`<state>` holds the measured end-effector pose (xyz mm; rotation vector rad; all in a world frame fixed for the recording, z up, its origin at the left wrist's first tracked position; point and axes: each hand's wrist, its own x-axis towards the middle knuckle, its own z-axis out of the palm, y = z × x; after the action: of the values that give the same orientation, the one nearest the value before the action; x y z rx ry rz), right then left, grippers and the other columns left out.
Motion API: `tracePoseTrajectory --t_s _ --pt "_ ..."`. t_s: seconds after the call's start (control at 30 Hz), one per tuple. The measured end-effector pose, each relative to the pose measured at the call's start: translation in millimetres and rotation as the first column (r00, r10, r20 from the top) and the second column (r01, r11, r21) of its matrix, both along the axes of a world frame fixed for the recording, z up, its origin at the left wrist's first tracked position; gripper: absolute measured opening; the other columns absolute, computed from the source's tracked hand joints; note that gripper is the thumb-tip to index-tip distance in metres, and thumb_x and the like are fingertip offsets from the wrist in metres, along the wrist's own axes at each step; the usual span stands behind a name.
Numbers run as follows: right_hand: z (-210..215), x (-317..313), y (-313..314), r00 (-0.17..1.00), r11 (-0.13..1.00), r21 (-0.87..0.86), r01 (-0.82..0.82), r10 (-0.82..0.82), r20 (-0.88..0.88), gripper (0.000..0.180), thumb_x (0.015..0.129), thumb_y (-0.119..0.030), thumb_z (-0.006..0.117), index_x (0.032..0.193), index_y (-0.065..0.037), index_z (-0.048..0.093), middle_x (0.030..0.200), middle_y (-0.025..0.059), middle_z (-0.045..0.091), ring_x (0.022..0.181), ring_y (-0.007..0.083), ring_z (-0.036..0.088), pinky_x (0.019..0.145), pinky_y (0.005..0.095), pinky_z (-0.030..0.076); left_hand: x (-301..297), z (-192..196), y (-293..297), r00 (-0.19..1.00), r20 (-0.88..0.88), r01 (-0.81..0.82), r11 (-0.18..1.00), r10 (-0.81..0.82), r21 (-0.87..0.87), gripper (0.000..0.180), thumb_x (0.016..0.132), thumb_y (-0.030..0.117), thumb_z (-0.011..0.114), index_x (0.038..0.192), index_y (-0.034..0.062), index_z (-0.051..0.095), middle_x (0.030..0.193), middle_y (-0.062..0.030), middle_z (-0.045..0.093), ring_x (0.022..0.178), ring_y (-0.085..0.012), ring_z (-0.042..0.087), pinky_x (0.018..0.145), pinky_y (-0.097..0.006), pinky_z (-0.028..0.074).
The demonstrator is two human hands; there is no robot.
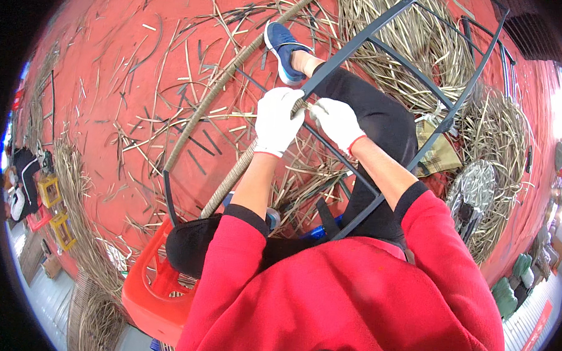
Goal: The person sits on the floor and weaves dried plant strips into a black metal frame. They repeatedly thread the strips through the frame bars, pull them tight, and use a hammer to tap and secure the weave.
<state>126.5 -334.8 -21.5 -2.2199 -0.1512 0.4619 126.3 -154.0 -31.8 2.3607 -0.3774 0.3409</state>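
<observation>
A dark metal furniture frame [362, 38] leans across my lap, with one tube [230, 181] wound in tan flat strips. My left hand [276, 120], in a white knit glove, closes round the wound tube where it meets a dark bar. Close beside it, my right hand [338, 123], gloved the same way, has thumb and fingers pinched together at a short tan strip [305, 105] by the joint. The fingertips partly cover that strip, so its end is hidden. A second, longer wound tube [217, 88] curves past on the far left side of my hands.
Loose strips lie scattered over the red floor [107, 124]. Large heaps of strips [403, 36] sit at the far right, and a long bundle [82, 198] runs along the left. An orange-red plastic stool [147, 301] is at my left hip. A camouflage-patterned thing [475, 187] lies to the right.
</observation>
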Motion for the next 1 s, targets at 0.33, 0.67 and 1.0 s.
tracePoseTrajectory --t_s 0.33,0.67,1.0 --pt "35.4 30.3 8.0 0.977 0.991 0.115 0.064 -0.038 -0.212 0.043 0.099 -0.038 0.049 0.082 -0.005 0.070 0.073 0.0127 0.068 0.072 0.0286 0.066 0.071 0.0401 0.050 1.6 -8.9 -26.3 0.979 0.139 -0.144 0.989 0.148 -0.043 0.018 0.076 0.013 0.065 0.092 0.0120 0.072 0.083 -0.0124 0.066 0.080 -0.0334 0.065 0.073 -0.043 0.051" --pt "166.4 -66.6 -95.1 0.833 0.847 -0.101 -0.522 0.532 0.153 0.035 0.081 -0.027 0.071 0.111 -0.011 0.065 0.099 0.0122 0.064 0.097 0.0329 0.063 0.087 0.0430 0.049 0.1 -7.2 -27.1 0.927 -0.222 -0.348 0.912 0.301 -0.217 0.021 0.079 0.027 0.079 0.084 0.0072 0.074 0.082 -0.0091 0.070 0.074 -0.0274 0.068 0.070 -0.036 0.052" --pt "169.1 -60.6 -182.2 0.813 0.711 -0.589 -0.383 0.562 0.149 0.062 0.042 -0.047 0.091 0.084 -0.014 0.060 0.080 0.0062 0.064 0.092 0.0291 0.062 0.088 0.0418 0.046 1.1 -4.8 -21.9 0.880 -0.309 -0.411 0.905 0.361 -0.112 0.046 0.088 0.041 0.068 0.068 0.0016 0.058 0.068 -0.0212 0.056 0.063 -0.0363 0.056 0.063 -0.044 0.043"
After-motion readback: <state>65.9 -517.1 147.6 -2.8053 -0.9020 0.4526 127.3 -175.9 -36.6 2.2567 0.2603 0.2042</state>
